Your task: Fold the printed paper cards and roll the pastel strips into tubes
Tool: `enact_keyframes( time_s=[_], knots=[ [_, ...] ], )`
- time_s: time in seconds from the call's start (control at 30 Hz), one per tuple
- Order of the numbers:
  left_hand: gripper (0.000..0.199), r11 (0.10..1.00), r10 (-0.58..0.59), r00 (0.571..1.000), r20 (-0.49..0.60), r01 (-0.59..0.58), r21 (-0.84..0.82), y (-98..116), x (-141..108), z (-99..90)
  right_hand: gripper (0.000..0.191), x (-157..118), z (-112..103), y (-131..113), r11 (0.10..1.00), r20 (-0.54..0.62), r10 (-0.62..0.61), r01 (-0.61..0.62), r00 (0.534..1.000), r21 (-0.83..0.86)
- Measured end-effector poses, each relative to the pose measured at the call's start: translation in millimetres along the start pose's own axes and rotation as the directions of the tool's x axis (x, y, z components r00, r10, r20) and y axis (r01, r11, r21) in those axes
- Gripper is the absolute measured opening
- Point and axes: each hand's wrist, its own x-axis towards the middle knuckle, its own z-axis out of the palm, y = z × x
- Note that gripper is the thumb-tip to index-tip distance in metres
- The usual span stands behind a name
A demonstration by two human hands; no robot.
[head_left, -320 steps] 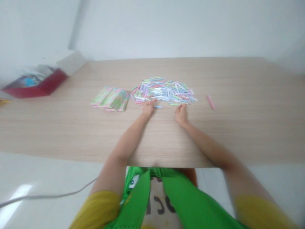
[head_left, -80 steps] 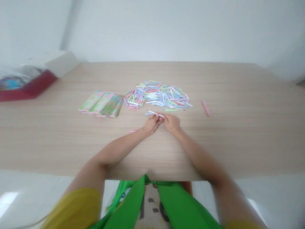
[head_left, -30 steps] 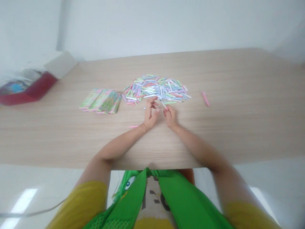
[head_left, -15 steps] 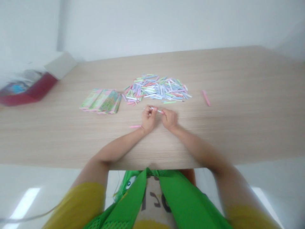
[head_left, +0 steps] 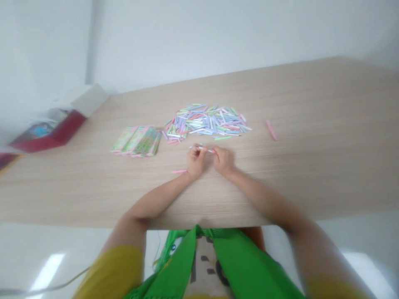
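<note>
My left hand (head_left: 195,162) is closed, its thumb and fingers pinching a thin white pen-like stick (head_left: 210,151). The stick lies roughly level and spans the small gap between my hands. My right hand (head_left: 223,160) is closed on its other end, where a bit of pink shows at the fingertips. Beside my left wrist lies a slim pink stick (head_left: 179,171). Just beyond both hands spreads a heap of thin pastel sticks (head_left: 205,120), in purple, green, white, blue and pink. Their exact kind is too blurred to tell.
Left of the heap lies a row of green and pink printed packets (head_left: 137,141). A thicker pink stick (head_left: 271,130) rests on the right. An open dark red box (head_left: 51,135) with a pale lid stands at the far left of the wooden table (head_left: 311,166).
My view has shifted and tilted slightly, so the table items appear lower. Both hands keep hold of the white stick, with only a slight change in its angle.
</note>
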Motion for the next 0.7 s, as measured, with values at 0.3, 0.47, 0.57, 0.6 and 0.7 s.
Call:
enact_keyframes(
  time_s=[0.3,0.47,0.57,0.6,0.7],
  knots=[
    [0.031,0.967,0.209,0.971,0.120,-0.223,0.122,14.3,7.7,-14.5,0.019,-12.6,3.7,-20.9,0.998,-0.031,-0.013,0.015,0.999,0.061],
    [0.035,0.979,0.153,0.944,0.291,-0.185,0.085,16.0,10.8,-17.4,0.023,-15.8,8.0,-28.7,0.998,0.048,0.059,-0.060,0.997,0.004],
    [0.039,0.995,0.066,0.917,0.393,-0.092,0.048,17.9,14.3,-19.1,0.024,-14.4,5.5,-28.7,0.999,0.030,0.039,-0.038,0.999,-0.015],
    [0.040,0.996,0.052,0.914,0.403,-0.076,0.044,19.2,16.5,-20.3,0.025,-14.1,3.8,-28.5,0.999,-0.005,0.027,-0.027,1.000,-0.030],
    [0.041,0.991,0.087,0.907,0.412,-0.120,0.054,23.4,24.8,-24.7,0.029,-14.5,-1.9,-28.7,0.995,-0.098,0.012,-0.021,0.995,-0.093]
  ],
)
